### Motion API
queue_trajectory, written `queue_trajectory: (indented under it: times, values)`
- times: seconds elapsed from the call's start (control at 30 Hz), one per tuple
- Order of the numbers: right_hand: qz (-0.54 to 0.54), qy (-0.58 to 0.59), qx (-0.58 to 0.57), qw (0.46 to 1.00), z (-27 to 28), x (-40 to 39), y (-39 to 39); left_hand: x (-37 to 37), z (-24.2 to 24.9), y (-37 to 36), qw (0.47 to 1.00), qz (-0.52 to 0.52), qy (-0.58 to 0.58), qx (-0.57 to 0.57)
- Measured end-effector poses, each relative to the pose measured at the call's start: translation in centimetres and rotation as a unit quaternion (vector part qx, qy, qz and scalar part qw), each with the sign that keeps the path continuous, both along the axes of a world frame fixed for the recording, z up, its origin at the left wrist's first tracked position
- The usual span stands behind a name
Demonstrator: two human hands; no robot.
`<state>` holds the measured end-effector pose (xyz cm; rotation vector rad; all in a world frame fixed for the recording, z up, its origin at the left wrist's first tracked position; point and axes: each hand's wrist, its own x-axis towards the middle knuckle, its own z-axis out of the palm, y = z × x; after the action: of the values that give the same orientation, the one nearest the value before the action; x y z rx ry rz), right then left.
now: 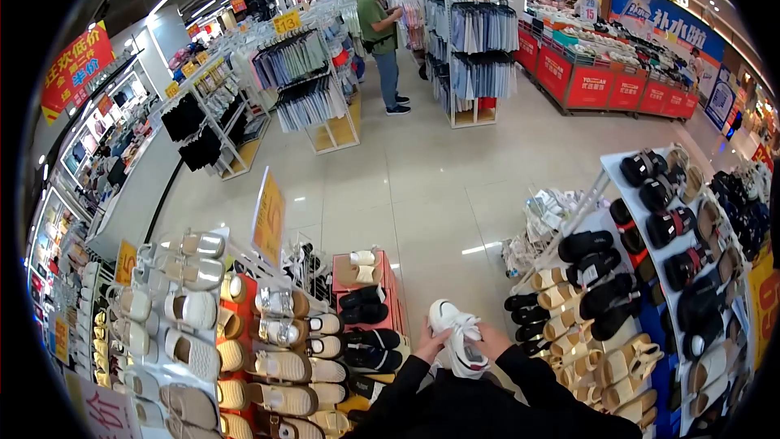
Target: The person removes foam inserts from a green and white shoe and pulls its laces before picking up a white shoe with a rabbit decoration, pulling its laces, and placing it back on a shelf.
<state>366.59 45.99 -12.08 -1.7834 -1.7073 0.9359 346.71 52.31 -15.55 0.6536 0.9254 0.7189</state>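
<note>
Low in the middle of the head view, a white shoe (445, 317) is held in front of my body, its rounded toe pointing away from me. Bunched white material hangs at its near end; whether this is wrapping or part of the footwear, I cannot make out. My left hand (431, 342) grips it from the left side. On the other side my right hand (491, 341) has its fingers bent round the white material. Black sleeves cover both forearms. Nearest to my left hand are black shoes (370, 349) on the rack.
A shoe rack (280, 366) stands close on my left, another shoe rack (650, 276) on my right. White bundles (548, 223) lie by the right rack. Ahead, a person in a green shirt (378, 20) stands between clothes racks (301, 81). Red bins (601, 85) hold goods at the right.
</note>
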Motion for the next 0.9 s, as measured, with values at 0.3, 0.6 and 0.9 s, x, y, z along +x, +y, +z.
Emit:
queue_trajectory:
  times: [0.3, 0.6, 0.9]
  values:
    - [-0.116, 0.161, 0.055, 0.979, -0.1, -0.4, 13.4, 1.7, -1.8, 11.3, 0.944, -0.093, -0.204, -0.241]
    - [-0.065, -0.016, 0.176, 0.982, 2.7, 5.2, 33.1, 6.6, -3.4, 29.5, 0.953, -0.042, -0.213, -0.209]
    - [0.137, -0.124, 0.363, 0.913, 8.8, 11.8, 53.7, 13.9, 0.0, 47.3, 0.959, 0.01, -0.231, -0.164]
